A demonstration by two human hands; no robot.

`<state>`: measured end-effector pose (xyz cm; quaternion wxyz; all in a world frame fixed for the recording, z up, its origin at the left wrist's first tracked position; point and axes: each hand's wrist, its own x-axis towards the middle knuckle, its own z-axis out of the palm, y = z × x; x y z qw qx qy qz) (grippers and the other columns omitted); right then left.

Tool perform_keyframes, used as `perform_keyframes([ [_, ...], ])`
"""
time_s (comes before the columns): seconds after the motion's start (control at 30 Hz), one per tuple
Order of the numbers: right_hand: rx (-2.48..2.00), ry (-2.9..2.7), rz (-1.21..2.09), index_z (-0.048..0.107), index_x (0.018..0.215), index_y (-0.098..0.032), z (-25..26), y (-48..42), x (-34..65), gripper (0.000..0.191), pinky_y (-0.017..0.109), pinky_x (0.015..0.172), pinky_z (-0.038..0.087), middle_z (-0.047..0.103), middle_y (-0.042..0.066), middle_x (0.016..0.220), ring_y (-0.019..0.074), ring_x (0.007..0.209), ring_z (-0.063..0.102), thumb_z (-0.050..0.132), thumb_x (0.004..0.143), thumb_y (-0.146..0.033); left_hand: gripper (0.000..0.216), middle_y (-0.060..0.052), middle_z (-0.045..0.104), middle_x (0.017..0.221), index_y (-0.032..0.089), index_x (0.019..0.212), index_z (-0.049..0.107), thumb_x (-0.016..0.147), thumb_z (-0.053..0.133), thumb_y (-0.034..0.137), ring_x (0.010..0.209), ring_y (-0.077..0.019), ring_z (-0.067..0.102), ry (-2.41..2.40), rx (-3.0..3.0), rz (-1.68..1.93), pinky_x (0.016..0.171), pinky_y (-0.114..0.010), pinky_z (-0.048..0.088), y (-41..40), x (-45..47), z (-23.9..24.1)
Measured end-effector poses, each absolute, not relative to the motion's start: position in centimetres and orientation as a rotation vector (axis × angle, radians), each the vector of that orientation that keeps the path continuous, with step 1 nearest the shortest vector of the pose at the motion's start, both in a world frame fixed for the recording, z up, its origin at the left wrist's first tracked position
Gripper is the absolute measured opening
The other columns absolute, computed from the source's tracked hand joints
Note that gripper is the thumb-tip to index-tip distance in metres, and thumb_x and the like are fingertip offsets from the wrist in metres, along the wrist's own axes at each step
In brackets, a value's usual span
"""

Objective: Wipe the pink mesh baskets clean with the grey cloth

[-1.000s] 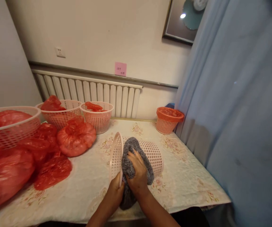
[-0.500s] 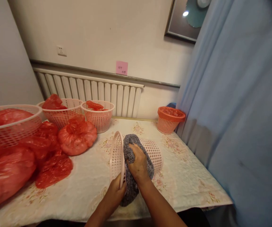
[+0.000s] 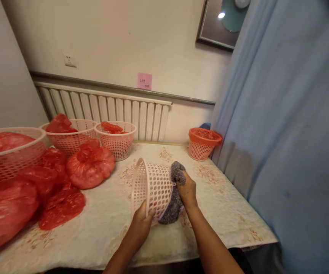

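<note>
A pale pink plastic basket (image 3: 159, 186) with a mesh of holes lies tilted on its side, its mouth facing left. My left hand (image 3: 142, 220) grips its rim at the near side, thumb inside and fingers round the outer wall. Against the basket's bottom end, my right hand (image 3: 187, 192) is closed on a dark grey fluffy cloth (image 3: 172, 207) with a thin purple edging. Part of the cloth bunches above the fingers and the rest hangs over the basket's base. The right fingertips are hidden behind the cloth.
Red plastic bags (image 3: 91, 167) lie at the left among pink baskets (image 3: 115, 146) that hold red plastic. A basket with a red-lined rim (image 3: 203, 146) stands at the back right by a blue curtain (image 3: 290, 133). A floral cloth (image 3: 107, 232) covers the table.
My right hand has slid the grey cloth rightward from beside the rim to the basket's bottom end, uncovering the side wall. My left hand keeps its hold on the rim.
</note>
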<state>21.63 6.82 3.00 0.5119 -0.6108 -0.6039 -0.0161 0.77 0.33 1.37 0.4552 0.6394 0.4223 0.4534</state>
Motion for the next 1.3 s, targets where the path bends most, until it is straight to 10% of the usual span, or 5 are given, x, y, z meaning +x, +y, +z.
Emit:
perform_keyframes([
  [0.3,-1.648,-0.909,-0.139,0.060,0.109,-0.013,-1.5,4.4,24.5,0.039,0.034,0.075,0.046,0.068,0.013,0.093,0.0262,0.085,0.062,0.048,0.077,-0.034,0.035,-0.012,0.068,0.113,0.012,0.112,0.059,0.085,0.047,0.031,0.106,-0.0266,0.060,1.058,1.639,1.121,0.095,-0.038,0.044,0.2,0.7,1.0],
  [0.5,-1.455,-1.145,-0.176,0.052,0.123,-0.014,-2.9,1.6,19.6,0.049,0.042,0.103,0.034,0.053,0.012,0.130,0.0251,0.125,0.042,0.048,0.075,-0.020,0.038,-0.012,0.066,0.115,0.012,0.117,0.057,0.086,0.047,0.029,0.106,-0.0266,0.060,1.043,1.695,1.095,0.096,-0.040,0.043,0.7,0.1,0.7],
  [1.03,-1.091,-1.726,-0.094,0.056,0.117,-0.018,6.0,2.4,12.2,0.045,0.042,0.106,0.036,0.060,0.006,0.121,0.0230,0.122,0.046,0.057,0.072,-0.015,0.044,-0.008,0.061,0.126,0.020,0.126,0.054,0.088,0.047,0.040,0.118,-0.0265,0.053,0.899,1.785,1.074,0.106,-0.036,0.036,-0.7,-1.8,-4.0],
  [1.3,-1.134,-1.730,-0.058,0.056,0.119,-0.018,5.3,2.3,12.6,0.051,0.040,0.108,0.034,0.060,0.006,0.121,0.0236,0.123,0.045,0.056,0.068,-0.011,0.048,-0.006,0.063,0.124,0.016,0.124,0.054,0.076,0.050,0.016,0.124,-0.0258,0.047,0.986,1.605,1.161,0.108,-0.038,0.032,-0.2,-0.2,0.3],
])
